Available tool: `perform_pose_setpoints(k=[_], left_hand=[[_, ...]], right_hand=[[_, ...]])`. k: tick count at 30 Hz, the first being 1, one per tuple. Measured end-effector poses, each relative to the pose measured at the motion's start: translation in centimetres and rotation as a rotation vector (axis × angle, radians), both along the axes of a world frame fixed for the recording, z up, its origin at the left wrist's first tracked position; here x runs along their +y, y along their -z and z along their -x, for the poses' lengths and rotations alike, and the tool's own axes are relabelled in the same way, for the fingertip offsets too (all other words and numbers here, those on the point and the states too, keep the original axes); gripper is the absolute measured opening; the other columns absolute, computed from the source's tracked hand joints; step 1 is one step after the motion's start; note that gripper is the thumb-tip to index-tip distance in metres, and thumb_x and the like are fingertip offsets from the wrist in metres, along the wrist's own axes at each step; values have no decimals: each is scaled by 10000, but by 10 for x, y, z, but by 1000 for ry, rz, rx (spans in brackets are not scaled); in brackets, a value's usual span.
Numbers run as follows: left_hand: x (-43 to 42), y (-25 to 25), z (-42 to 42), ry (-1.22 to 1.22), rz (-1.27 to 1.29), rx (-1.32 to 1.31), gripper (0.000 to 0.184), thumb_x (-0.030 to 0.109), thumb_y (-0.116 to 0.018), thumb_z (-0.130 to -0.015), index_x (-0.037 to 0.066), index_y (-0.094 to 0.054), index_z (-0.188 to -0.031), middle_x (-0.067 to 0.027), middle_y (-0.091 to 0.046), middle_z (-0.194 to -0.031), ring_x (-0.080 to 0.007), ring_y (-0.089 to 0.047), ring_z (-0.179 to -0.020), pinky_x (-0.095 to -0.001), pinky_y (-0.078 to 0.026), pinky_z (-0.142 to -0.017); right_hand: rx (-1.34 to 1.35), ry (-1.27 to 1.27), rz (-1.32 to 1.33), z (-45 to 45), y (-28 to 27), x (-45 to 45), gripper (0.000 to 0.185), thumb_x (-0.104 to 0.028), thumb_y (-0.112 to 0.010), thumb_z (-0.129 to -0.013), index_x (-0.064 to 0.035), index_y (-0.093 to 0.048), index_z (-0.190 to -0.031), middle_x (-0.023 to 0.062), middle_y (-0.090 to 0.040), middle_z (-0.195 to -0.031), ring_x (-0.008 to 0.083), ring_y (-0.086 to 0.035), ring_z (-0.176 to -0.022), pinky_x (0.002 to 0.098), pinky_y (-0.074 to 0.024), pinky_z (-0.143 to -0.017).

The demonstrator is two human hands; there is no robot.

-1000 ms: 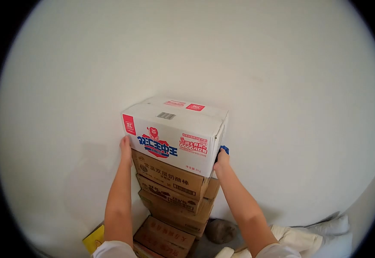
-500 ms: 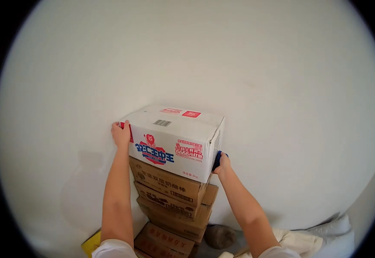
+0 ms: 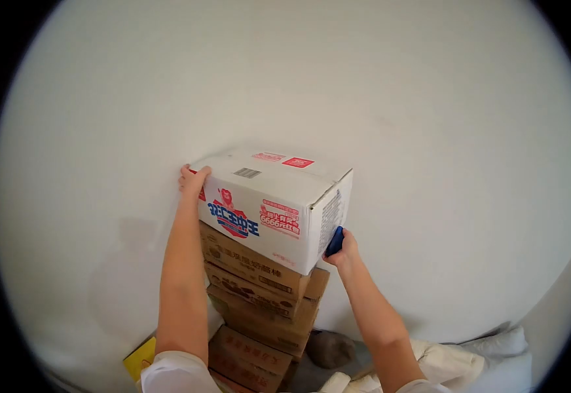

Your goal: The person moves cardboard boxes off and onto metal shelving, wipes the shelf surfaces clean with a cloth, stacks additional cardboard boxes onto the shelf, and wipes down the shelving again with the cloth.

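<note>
A white carton (image 3: 253, 229) with red and blue print lies on top of a stack of brown cardboard boxes (image 3: 249, 265). My left hand (image 3: 194, 179) grips the carton's upper left corner, its thumb on the top edge. At the carton's right side, my right hand (image 3: 343, 252) is closed round a small dark blue object (image 3: 334, 242), which is at the carton's lower right face. What the blue object is cannot be made out. The carton sits turned at an angle to the boxes under it.
A pale wall (image 3: 429, 164) stands behind the stack. Low down are a reddish-brown box (image 3: 246, 357), a yellow item (image 3: 140, 359) at the left, a round brownish object (image 3: 329, 349), cream cloth (image 3: 446, 363) and a grey-white bundle (image 3: 505, 354) at the right.
My left hand has moved up from the carton's lower left side to its top corner. The carton has turned, so more of its right face shows. More of the blue object shows in my right hand.
</note>
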State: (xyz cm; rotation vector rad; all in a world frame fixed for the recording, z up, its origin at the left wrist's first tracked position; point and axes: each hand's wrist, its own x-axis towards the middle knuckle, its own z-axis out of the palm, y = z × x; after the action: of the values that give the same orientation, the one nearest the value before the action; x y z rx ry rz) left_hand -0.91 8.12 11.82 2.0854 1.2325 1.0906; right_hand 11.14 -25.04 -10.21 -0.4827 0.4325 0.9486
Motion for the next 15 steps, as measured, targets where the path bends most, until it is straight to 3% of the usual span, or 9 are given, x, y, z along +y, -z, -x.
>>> perform_pose_setpoints(k=[3, 5, 7, 9, 10, 12, 14, 15], left_hand=[[15, -6, 60, 55, 112, 83, 925, 544, -667, -626, 94, -342, -1365, -235, -321, -1366, -414, -278, -1271, -467, -262, -1051], [39, -4, 94, -81, -39, 251, 864, 614, -646, -648, 112, -412, -1311, -241, -318, -1362, -375, -343, -1238, -447, -302, -1022], [91, 2, 123, -2, -59, 229, 819, 621, -645, -662, 105, -445, -1267, -251, -355, -1330, -368, -389, -1200, -441, -332, -993], [113, 6, 150, 76, -82, 204, 778, 628, -644, -676, 99, -479, -1223, -260, -391, -1298, -361, -435, -1162, -436, -362, -964], [116, 7, 162, 131, -86, 144, 699, 563, -669, -695, 89, -502, -1181, -250, -451, -1230, -351, -462, -1134, -434, -384, -935], [118, 14, 179, 178, -82, 72, 620, 498, -695, -713, 79, -525, -1138, -240, -510, -1162, -342, -488, -1106, -433, -407, -906], [120, 28, 189, 210, -6, -383, 510, 341, -724, -737, 30, -543, -1099, -187, -572, -1051, -289, -549, -1006, -387, -463, -820], [122, 30, 195, 202, 1, -395, 510, 341, -724, -737, 30, -543, -1099, -187, -572, -1051, -289, -549, -1006, -387, -463, -820]], right_hand=[[-26, -23, -14, 48, -20, 11, 336, -410, -319, -941, -196, -551, -1058, 14, -574, -1086, 194, -493, -972, 377, -380, -749], [-18, -37, -15, 75, -29, 21, 326, -411, -323, -941, -196, -549, -1037, 14, -571, -1065, 187, -484, -941, 364, -369, -723], [-10, -51, -15, 100, -35, 31, 317, -412, -327, -941, -195, -547, -1016, 14, -569, -1044, 180, -474, -911, 351, -358, -697], [-69, -77, -50, 122, -40, 41, 349, -414, -328, -942, -180, -549, -1078, 26, -572, -1106, 201, -505, -985, 394, -399, -760], [-80, -84, -40, 130, -36, 48, 349, -414, -328, -942, -180, -549, -1078, 26, -572, -1106, 201, -505, -985, 394, -399, -760], [-93, -29, -100, 140, -20, 63, 404, -425, -322, -949, -160, -543, -1159, 51, -563, -1201, 247, -512, -1103, 491, -406, -888], [-104, -40, -58, 152, -6, 71, 430, -423, -311, -954, -151, -515, -1218, 61, -532, -1264, 268, -491, -1160, 529, -373, -941], [-105, -43, -26, 158, -5, 74, 461, -420, -300, -960, -142, -487, -1277, 71, -501, -1326, 289, -470, -1216, 567, -340, -994]])
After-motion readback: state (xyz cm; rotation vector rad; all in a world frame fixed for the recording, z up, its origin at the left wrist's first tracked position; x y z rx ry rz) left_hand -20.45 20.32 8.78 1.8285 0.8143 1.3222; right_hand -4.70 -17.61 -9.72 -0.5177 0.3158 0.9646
